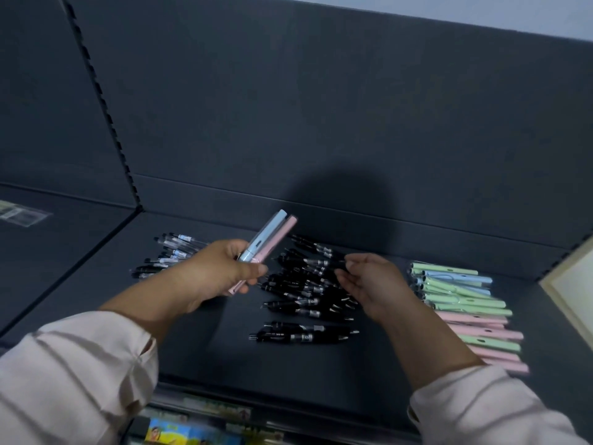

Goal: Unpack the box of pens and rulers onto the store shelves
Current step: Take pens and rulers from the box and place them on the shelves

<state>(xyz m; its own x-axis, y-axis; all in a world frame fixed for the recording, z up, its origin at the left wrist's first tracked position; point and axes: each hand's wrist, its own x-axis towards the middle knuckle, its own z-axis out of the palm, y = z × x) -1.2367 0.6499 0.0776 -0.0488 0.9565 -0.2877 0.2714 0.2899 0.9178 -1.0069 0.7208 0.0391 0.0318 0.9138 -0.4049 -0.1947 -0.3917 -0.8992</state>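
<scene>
My left hand (pixel 218 271) is shut on two pastel pens (pixel 269 236), one light blue and one pink, held above the dark shelf (pixel 205 345) with their ends pointing up and to the right. My right hand (pixel 375 284) hovers with its fingers apart and nothing in it, over the right side of a pile of black pens (pixel 301 293) at mid shelf. A row of green, blue and pink pastel pens (pixel 468 309) lies to the right of that hand. Clear-barrelled pens (pixel 170 255) lie at the left, partly hidden behind my left hand.
A slotted upright (pixel 102 101) divides this bay from the left bay, where a clear packet (pixel 22 213) lies. A pale board edge (pixel 574 290) stands at the far right. Colourful packages (pixel 179 431) show on the shelf below.
</scene>
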